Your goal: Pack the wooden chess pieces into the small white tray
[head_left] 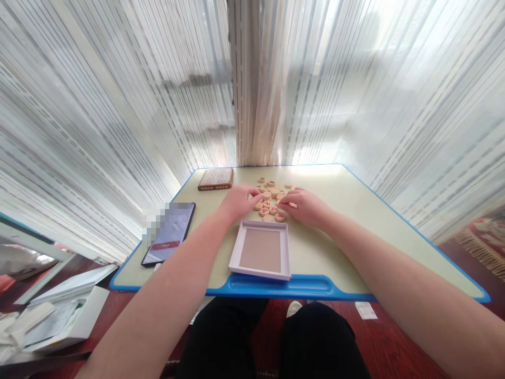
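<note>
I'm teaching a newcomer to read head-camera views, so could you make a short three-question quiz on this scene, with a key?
1. True or false: the left hand and the right hand are both at the round wooden pieces.
2. Multiple choice: where does the brown-edged box lie?
A. On the floor
B. Near the far left corner of the table
C. Leaning on the curtain
3. Fill in the blank: seen from the person, the phone lies to the ____ of the shallow open box.

Key: 1. True. 2. B. 3. Left.
</note>
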Tool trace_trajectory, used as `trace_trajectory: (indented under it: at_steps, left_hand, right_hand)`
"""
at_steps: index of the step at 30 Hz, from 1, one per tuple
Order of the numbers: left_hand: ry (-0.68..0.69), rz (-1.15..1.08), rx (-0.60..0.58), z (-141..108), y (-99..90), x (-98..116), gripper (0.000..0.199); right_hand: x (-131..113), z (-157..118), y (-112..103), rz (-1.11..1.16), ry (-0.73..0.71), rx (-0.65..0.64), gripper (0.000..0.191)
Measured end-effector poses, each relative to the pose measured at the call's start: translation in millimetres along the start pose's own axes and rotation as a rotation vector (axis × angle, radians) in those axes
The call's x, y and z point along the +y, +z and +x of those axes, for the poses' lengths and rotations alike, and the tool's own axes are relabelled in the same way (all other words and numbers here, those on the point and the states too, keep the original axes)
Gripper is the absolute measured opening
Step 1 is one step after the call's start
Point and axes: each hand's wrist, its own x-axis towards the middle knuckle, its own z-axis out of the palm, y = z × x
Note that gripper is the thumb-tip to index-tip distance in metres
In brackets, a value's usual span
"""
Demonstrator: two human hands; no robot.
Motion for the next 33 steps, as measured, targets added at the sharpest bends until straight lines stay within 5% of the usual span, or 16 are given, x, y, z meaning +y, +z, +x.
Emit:
trace_trajectory:
  at_steps: [6,10,33]
  left_hand:
    - [0.013,0.008,-0.108,-2.1,-1.6,0.0,0.026]
    - [0.003,0.011,-0.075,-3.0,-2.1,0.5,0.029]
    - [-0.005,-0.019,-0.079,-3.7,-0.6,0.5,0.029]
  right_hand:
    - [1.8,-0.9,-3.0,-0.062,0.136,0.029,0.022]
    - [-2.7,-0.1,-5.1,-0.050,0.202,0.008,0.022]
    - [3.0,1.1,-2.5,-0.038,0.162,-0.011,0.021]
